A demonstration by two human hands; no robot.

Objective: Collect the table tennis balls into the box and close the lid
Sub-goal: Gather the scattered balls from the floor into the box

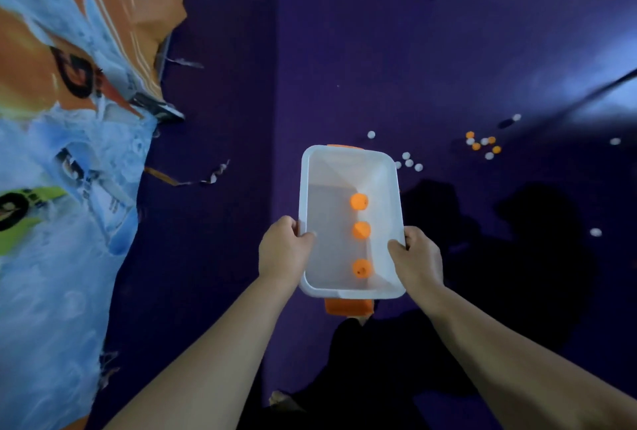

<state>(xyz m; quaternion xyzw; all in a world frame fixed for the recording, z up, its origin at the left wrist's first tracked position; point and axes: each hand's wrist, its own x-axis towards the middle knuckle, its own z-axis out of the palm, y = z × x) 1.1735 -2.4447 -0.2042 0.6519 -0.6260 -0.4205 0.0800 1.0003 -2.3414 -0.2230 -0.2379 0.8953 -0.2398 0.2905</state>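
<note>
Box (302, 195): open, held above purple floor (379, 50); three orange balls (361, 230) inside.
Grip: left hand (284, 250), right hand (418, 257); thumbs curled over side rims.
Risk: tilting spills balls; loose balls (482, 145) lie well apart.

One wide-angle camera on the head looks steeply down onto the purple floor (379, 50). The box (344, 167) sits close, just below frame centre.

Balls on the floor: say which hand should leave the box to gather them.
Probably the right hand: the loose balls lie right of the box, nearest it; the left hand can hold the box alone.
</note>
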